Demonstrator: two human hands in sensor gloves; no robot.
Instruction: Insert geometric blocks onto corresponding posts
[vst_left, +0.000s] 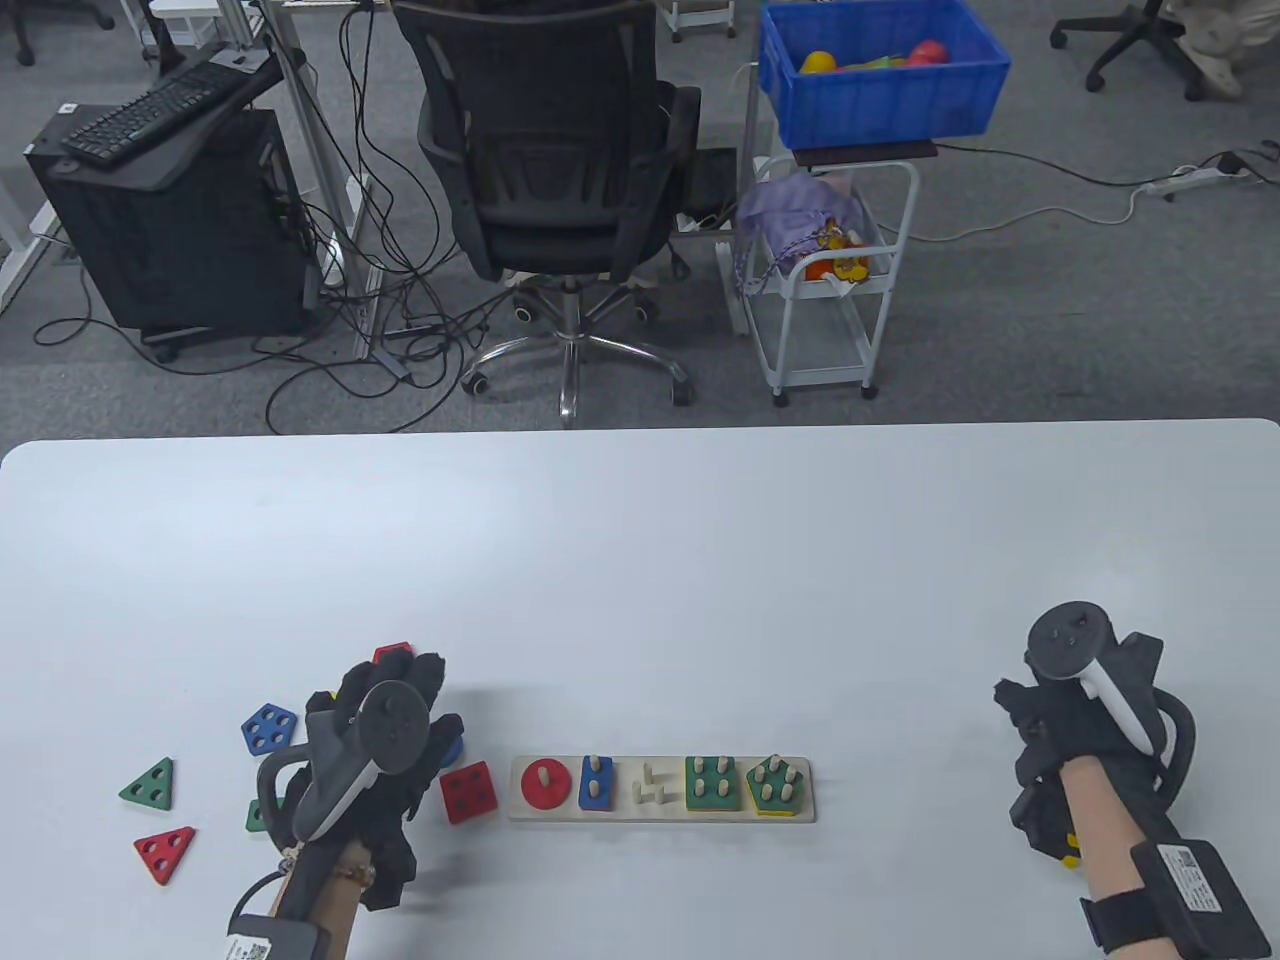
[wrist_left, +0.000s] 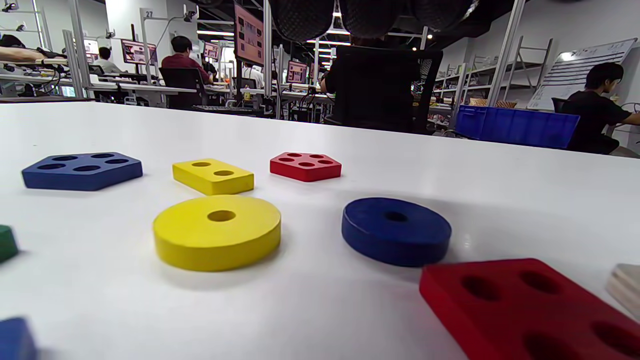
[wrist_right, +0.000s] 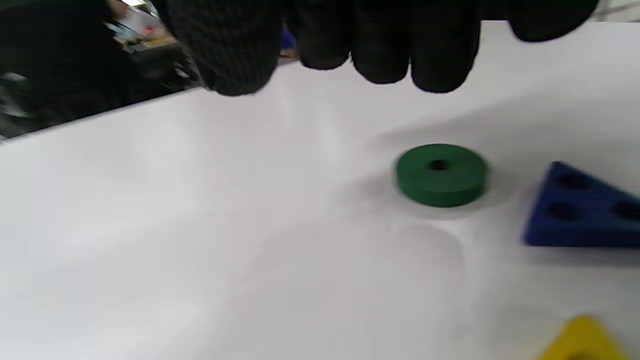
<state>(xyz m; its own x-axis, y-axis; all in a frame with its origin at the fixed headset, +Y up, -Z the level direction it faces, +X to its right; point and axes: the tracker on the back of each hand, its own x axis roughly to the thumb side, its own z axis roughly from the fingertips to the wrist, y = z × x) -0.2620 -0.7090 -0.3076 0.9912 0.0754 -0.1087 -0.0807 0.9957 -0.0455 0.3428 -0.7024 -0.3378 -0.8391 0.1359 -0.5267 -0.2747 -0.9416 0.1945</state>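
The wooden post board (vst_left: 660, 812) lies at the table's front middle. It holds a red disc (vst_left: 546, 783), a blue rectangle (vst_left: 596, 783), a green square (vst_left: 712, 783) and a green pentagon (vst_left: 777, 782); the three-post spot (vst_left: 655, 785) is bare. My left hand (vst_left: 400, 690) hovers over loose blocks left of the board and holds nothing. Its wrist view shows a yellow disc (wrist_left: 217, 232), blue disc (wrist_left: 396, 230), yellow rectangle (wrist_left: 213, 176), red pentagon (wrist_left: 305, 166) and red square (wrist_left: 530, 310). My right hand (vst_left: 1030, 720) is far right, empty, above a green disc (wrist_right: 441, 174) and blue triangle (wrist_right: 582, 210).
A blue pentagon (vst_left: 268, 728), green triangle (vst_left: 150, 785) and red triangle (vst_left: 166, 852) lie left of my left hand. A yellow block (wrist_right: 582, 342) lies near my right wrist. An office chair (vst_left: 560, 150) and a cart with a blue bin (vst_left: 880, 70) stand beyond the far edge.
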